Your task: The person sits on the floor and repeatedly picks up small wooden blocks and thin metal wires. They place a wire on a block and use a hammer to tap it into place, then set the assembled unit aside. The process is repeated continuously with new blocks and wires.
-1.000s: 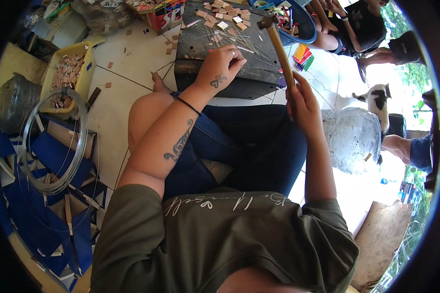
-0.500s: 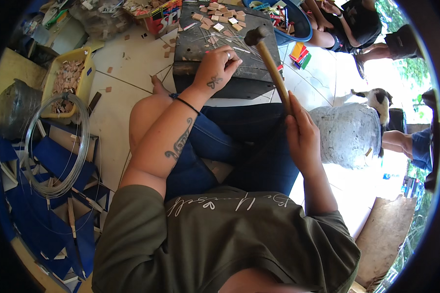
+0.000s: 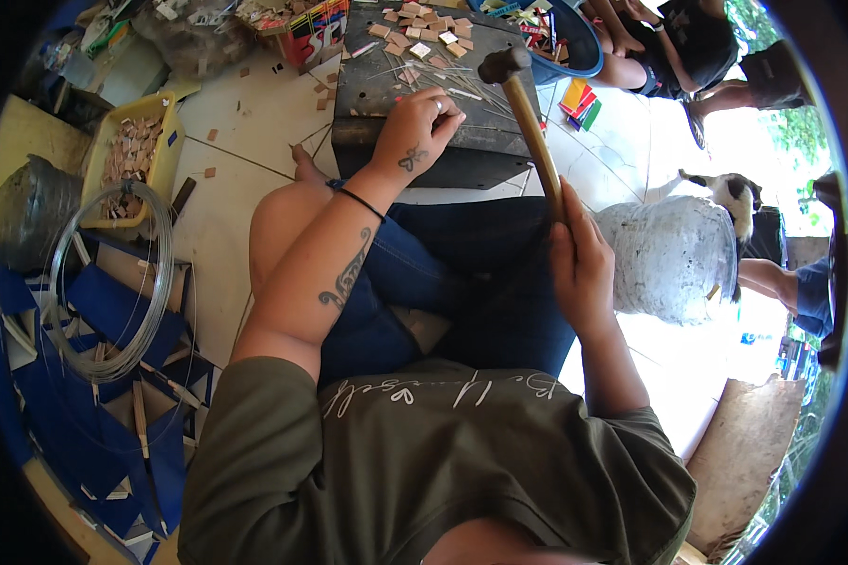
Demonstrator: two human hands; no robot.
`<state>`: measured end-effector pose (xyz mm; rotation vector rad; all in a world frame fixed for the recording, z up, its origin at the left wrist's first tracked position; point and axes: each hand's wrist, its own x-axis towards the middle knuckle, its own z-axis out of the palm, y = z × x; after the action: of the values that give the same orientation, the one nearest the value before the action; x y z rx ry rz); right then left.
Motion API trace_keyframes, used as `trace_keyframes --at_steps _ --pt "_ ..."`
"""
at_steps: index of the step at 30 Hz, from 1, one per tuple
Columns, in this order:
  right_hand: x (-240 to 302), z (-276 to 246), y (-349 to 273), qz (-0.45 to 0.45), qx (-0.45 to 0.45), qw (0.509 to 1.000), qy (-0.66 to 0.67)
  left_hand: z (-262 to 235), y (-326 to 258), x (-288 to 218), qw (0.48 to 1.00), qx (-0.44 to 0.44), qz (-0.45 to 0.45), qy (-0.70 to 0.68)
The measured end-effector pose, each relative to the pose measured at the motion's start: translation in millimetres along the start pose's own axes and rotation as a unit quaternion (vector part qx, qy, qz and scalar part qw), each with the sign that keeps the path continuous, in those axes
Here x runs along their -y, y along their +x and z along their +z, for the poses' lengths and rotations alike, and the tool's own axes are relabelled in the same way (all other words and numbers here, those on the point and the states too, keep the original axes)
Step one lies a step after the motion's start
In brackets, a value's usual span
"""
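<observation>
In my right hand (image 3: 582, 264) I grip a hammer (image 3: 535, 132) by its wooden handle. Its dark metal head is raised over the right part of a dark block-like work table (image 3: 367, 80). My left hand (image 3: 416, 132) is over the near edge of this table, fingers curled in a pinch; whatever they hold is hidden. Just beyond that hand lie thin wires (image 3: 466, 83). Small square wooden pieces (image 3: 424, 36) are heaped at the table's far side, a few of them pale on top.
At left stand a yellow basket (image 3: 171, 141) of small wooden pieces and a coil of wire (image 3: 57, 311) over blue panels. A blue tub (image 3: 589, 68) is beyond the table. To the right are a grey wrapped drum (image 3: 669, 259), a cat (image 3: 740, 198) and other people's legs.
The hammer's head has shifted slightly to the right, while its handle stays in my right hand. My left hand has hardly moved.
</observation>
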<state>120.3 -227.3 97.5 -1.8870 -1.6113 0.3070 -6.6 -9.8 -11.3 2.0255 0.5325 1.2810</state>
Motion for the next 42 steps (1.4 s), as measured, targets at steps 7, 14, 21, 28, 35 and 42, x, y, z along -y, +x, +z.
trace_keyframes --at_steps 7,14,21,28,35,42 --pt "-7.7 -2.2 3.1 0.008 -0.028 1.0 0.004 -1.3 0.0 -3.4 1.0 0.002 -0.017 0.015" --pt "-59.5 35.9 63.3 0.069 -0.048 0.982 -0.168 -23.3 -4.1 -19.1 0.996 -0.014 -0.067 0.059" --pt "-75.4 61.8 93.2 -0.069 -0.144 0.93 -0.332 -28.0 -5.5 -42.2 0.989 0.037 -0.124 0.066" --pt "-31.9 58.4 111.0 -0.047 -0.046 0.985 0.162 -25.3 -3.1 -53.5 0.985 0.041 0.019 0.167" --pt "-25.2 69.7 112.7 -0.029 -0.076 0.948 0.308 -18.8 -3.2 -57.9 0.995 0.011 -0.088 -0.053" --pt "-19.5 62.0 108.4 0.009 -0.057 0.942 0.33 -17.4 -3.4 -55.0 0.998 0.033 -0.049 0.001"
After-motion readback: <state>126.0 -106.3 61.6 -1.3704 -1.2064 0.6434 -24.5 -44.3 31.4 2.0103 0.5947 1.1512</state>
